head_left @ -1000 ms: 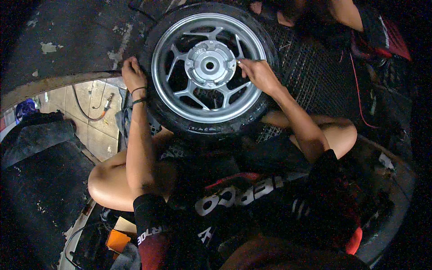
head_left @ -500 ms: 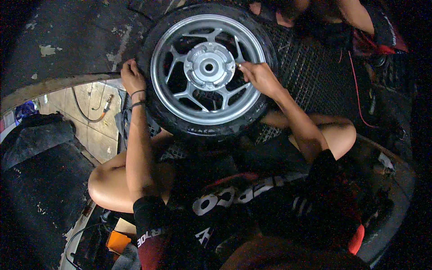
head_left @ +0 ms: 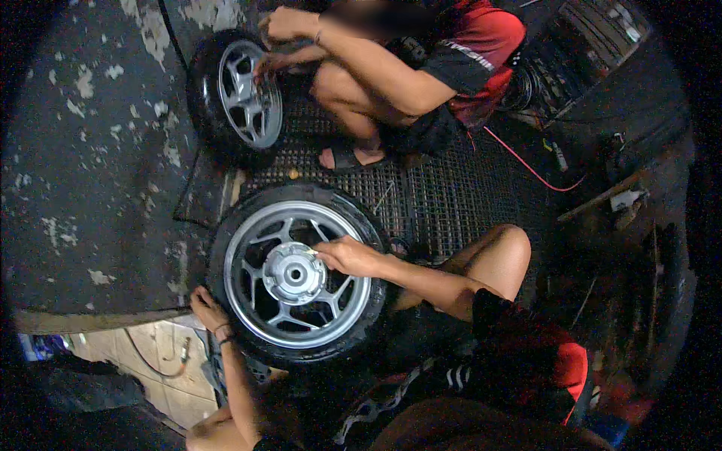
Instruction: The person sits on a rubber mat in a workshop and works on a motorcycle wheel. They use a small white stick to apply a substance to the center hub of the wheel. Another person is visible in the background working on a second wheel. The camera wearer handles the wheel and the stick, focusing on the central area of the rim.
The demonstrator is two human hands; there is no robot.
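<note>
A silver spoked wheel [head_left: 235, 252] with a black tire [head_left: 226, 218] lies flat in front of me, its round hub [head_left: 286, 289] facing up. Over the hub's upper right side, my right hand [head_left: 352, 257] is closed in a pinch. A small pale tip shows at its fingertips, too small to name. My left hand [head_left: 207, 310] is beside the tire's left edge with its fingers curled in; whatever they may hold is hidden. A dark band circles the left wrist.
Across from me, a person in a black and red shirt [head_left: 466, 75] crouches with a hand at a second tired wheel [head_left: 226, 98]. Black grid matting [head_left: 451, 203] covers the floor there. A red cord [head_left: 526, 164] lies at right, an air hose [head_left: 150, 366] at lower left.
My view has swung up, bringing the other person and second wheel into sight. My right hand has shifted from the hub's right side to its upper right. The left stays by the tire.
</note>
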